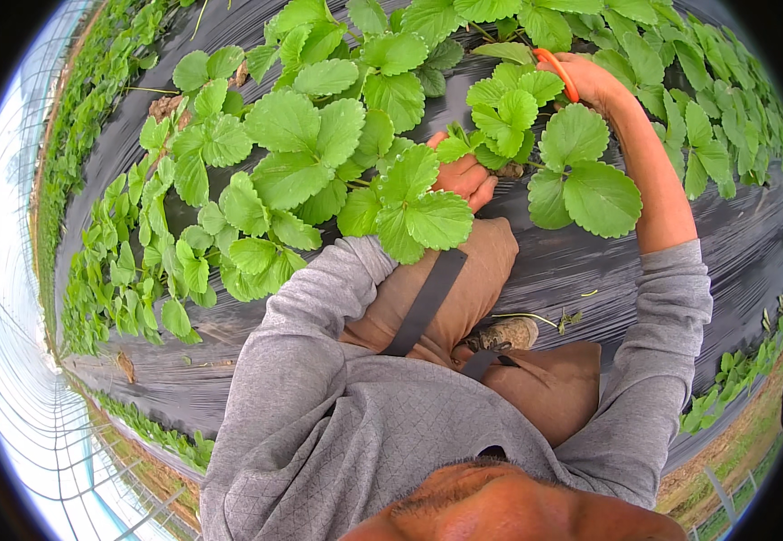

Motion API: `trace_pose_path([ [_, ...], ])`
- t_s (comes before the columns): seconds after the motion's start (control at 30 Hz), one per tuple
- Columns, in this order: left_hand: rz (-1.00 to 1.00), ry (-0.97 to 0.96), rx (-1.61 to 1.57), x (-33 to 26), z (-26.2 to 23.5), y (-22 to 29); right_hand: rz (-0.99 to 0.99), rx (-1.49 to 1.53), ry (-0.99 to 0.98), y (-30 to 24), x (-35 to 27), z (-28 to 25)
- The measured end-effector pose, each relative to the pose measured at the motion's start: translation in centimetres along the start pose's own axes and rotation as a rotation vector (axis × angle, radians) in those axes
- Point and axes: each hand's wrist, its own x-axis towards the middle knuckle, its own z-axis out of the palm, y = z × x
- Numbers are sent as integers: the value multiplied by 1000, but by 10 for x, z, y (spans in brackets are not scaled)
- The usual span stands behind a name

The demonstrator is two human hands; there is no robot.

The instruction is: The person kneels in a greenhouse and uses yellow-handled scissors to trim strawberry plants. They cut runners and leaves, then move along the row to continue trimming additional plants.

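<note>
Strawberry plants (pixel 409 221) with broad, toothed green leaves grow through black plastic film in front of me. My left hand (pixel 468 178) reaches in low among the stems, its fingers curled and partly covered by leaves. Whatever those fingers pinch is hidden. Farther right, my right hand (pixel 585 83) is closed around a tool with a curved orange handle (pixel 557 74). Foliage hides the tool's working end. Between the two hands stands a small leafy crown (pixel 505 113), and a large three-part leaf (pixel 581 176) spreads beside my right forearm.
Wrinkled black plastic film (pixel 581 270) covers the bed under my bent legs. Cut leaf bits (pixel 570 318) lie on it near my shoe (pixel 509 334). More plant rows run along the left and right. A translucent greenhouse wall (pixel 13 298) curves along the left.
</note>
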Motion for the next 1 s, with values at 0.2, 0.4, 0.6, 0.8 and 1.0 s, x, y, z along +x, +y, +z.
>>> trace_pose_path([
  [0.2, -6, -25, 3, 0, -1, -1, -85, -147, 109, 7, -2, 1],
  [0.4, 39, 31, -50, 3, 1, -3, -146, -156, 123, 3, -18, 2],
  [0.6, 79, 55, -104, 10, 0, -3, -139, 188, 184, -13, -78, 6],
  [0.8, 113, 78, -117, 11, 5, -3, -178, 483, 289, 16, -181, 19],
  [1.0, 150, 65, -91, 9, 11, -6, -491, 1069, 512, 112, -251, 88],
])
